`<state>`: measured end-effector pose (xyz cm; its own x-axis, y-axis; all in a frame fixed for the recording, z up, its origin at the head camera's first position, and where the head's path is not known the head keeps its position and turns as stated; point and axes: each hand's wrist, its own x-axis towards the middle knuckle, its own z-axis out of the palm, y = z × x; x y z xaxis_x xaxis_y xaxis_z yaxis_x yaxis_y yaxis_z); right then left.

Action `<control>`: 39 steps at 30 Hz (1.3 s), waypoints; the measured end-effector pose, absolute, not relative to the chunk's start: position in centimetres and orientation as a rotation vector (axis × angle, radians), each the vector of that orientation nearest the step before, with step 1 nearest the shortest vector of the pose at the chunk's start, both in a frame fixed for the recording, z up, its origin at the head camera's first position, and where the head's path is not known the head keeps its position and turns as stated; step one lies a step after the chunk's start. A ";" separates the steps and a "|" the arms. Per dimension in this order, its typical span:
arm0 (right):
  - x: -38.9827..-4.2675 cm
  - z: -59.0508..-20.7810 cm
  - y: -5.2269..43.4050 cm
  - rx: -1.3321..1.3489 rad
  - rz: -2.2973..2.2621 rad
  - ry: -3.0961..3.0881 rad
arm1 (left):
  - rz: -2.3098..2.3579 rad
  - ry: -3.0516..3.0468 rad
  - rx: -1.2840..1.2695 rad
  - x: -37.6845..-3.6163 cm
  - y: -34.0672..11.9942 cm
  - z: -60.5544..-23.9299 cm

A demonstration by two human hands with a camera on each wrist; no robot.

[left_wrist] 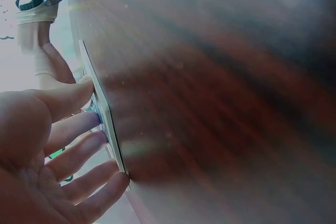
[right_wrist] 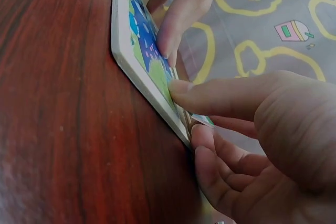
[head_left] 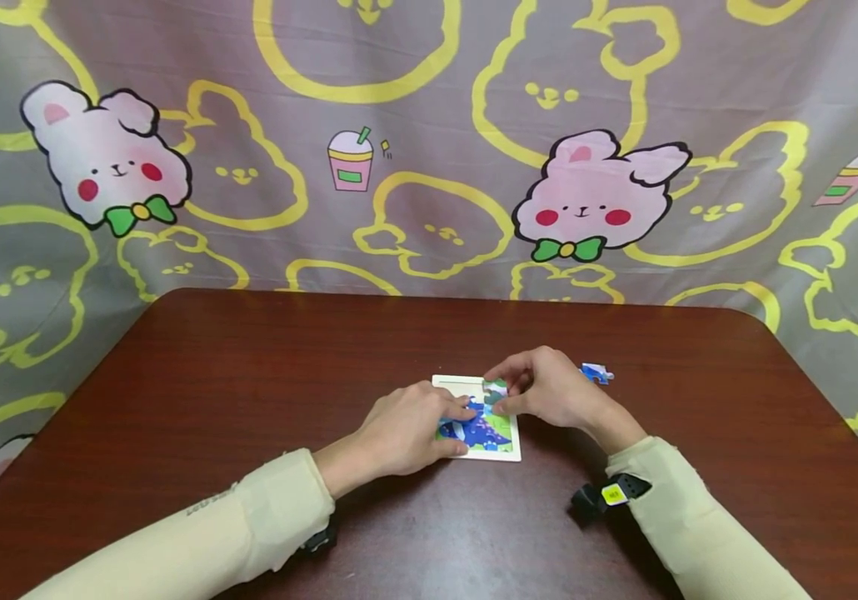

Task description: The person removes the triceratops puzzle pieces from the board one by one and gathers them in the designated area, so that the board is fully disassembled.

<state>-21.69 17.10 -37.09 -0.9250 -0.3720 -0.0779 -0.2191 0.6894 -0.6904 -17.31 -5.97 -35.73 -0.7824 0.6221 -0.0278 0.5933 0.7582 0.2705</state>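
Note:
A white-framed jigsaw puzzle (head_left: 500, 456) with a blue dinosaur picture lies flat on the table. My left hand (head_left: 406, 429) rests on its left side, fingers and thumb extended over the picture. In the left wrist view, those fingertips touch the board along its edge. At the upper right corner, my right hand (head_left: 560, 392) pinches a green and white puzzle piece (head_left: 496, 387). The right wrist view shows this piece (right_wrist: 203, 120) tilted above the frame, mostly hidden by fingers, with the thumb touching the picture. Bare backing shows along the puzzle's upper left.
A loose blue puzzle piece (head_left: 597, 373) lies on the table just beyond the right hand, partly hidden by it. The dark brown wooden table (head_left: 249, 367) meets a patterned cloth (head_left: 429, 150) at its far edge. Straps with small devices sit on both wrists.

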 end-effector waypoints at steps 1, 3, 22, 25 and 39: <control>-21.7 -37.1 17.2 -0.474 -1.061 2.684 | 0.377 2.836 0.987 -17.3 -5.9 -35.7; -21.7 -37.1 17.3 -0.477 -1.066 2.676 | 0.373 2.838 0.990 -17.3 -5.9 -35.7; -21.6 -36.8 18.0 -0.552 -1.037 2.714 | 0.346 2.842 0.988 -17.4 -5.6 -35.6; -21.6 -36.8 18.2 -0.577 -1.037 2.725 | 0.344 2.842 0.982 -17.4 -5.6 -35.6; -21.4 -35.8 19.4 -0.610 -1.064 2.824 | 0.333 2.841 0.964 -17.2 -5.8 -35.6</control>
<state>-21.42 19.39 -35.84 -0.9195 -0.3849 0.0794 -0.3417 0.6831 -0.6455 -17.23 -5.77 -35.63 -0.7894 0.6122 -0.0454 0.5851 0.7727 0.2462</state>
